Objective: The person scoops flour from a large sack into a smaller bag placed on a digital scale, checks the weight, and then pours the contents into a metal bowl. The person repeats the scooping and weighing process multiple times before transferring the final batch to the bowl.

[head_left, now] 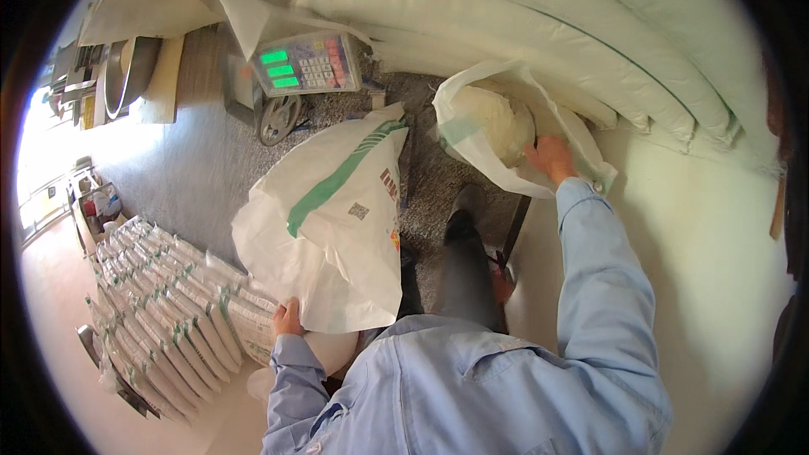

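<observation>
A white plastic sack with a green band hangs in front of me on the left. The fingers of my left hand are closed on its lower left edge. Ahead on the right, a second sack stands with its mouth wide open, holding a pale powder. My right hand reaches into that mouth, its fingers curled at the powder's right side. A curved greyish edge, perhaps of a scoop, shows beside the fingers; what they grip is partly hidden.
A scale's display panel with green screens stands at the far left of the sacks. Packed white bags are stacked at left. Large full sacks lie along the far side. A metal bowl sits at the upper left.
</observation>
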The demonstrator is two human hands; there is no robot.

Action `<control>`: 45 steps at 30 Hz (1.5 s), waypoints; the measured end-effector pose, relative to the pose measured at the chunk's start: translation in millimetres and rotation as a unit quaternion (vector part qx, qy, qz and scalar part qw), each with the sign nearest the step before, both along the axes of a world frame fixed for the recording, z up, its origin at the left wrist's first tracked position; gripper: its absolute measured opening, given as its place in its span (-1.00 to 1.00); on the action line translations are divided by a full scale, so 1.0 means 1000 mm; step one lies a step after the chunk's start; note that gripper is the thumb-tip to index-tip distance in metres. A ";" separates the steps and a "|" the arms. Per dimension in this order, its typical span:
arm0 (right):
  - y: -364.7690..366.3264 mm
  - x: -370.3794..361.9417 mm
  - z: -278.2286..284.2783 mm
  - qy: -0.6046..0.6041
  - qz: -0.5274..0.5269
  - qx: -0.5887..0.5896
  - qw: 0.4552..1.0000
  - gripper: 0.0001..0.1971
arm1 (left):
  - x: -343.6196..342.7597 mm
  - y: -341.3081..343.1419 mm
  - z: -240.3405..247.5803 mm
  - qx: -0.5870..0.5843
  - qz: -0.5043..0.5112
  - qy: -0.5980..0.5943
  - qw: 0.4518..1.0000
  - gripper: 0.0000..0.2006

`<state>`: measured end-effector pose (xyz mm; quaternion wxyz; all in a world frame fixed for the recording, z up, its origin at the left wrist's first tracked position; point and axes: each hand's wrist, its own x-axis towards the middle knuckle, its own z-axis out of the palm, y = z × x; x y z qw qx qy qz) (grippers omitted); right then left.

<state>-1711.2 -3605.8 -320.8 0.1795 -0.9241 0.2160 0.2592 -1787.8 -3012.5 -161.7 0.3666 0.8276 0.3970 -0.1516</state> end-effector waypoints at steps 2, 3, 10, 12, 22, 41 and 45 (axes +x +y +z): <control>-0.004 -0.008 0.019 0.006 -0.021 -0.001 1.000 -0.54 | 0.004 -0.004 -0.001 0.009 -0.036 -0.003 0.999 -0.77; -0.006 -0.011 0.027 0.015 -0.026 -0.003 1.000 -0.54 | 0.005 -0.005 -0.002 0.001 -0.035 -0.013 0.999 -0.77; -0.018 -0.047 0.067 0.011 -0.034 -0.033 0.999 -0.54 | -0.002 0.021 -0.026 -0.044 -0.061 -0.030 0.997 -0.75; -0.020 -0.057 0.074 0.006 -0.049 -0.035 0.998 -0.55 | -0.003 0.029 -0.035 -0.095 -0.046 -0.057 0.993 -0.76; -0.018 -0.071 0.101 -0.021 -0.105 -0.041 0.993 -0.55 | 0.006 0.019 -0.026 0.022 -0.170 -0.077 0.982 -0.76; 0.035 -0.159 0.059 -0.073 -0.219 -0.055 0.971 -0.53 | -0.012 0.036 -0.073 -0.058 -0.148 -0.065 0.985 -0.70; 0.032 -0.167 0.060 -0.119 -0.254 -0.040 0.959 -0.54 | -0.007 0.036 -0.068 -0.058 -0.146 -0.046 0.987 -0.70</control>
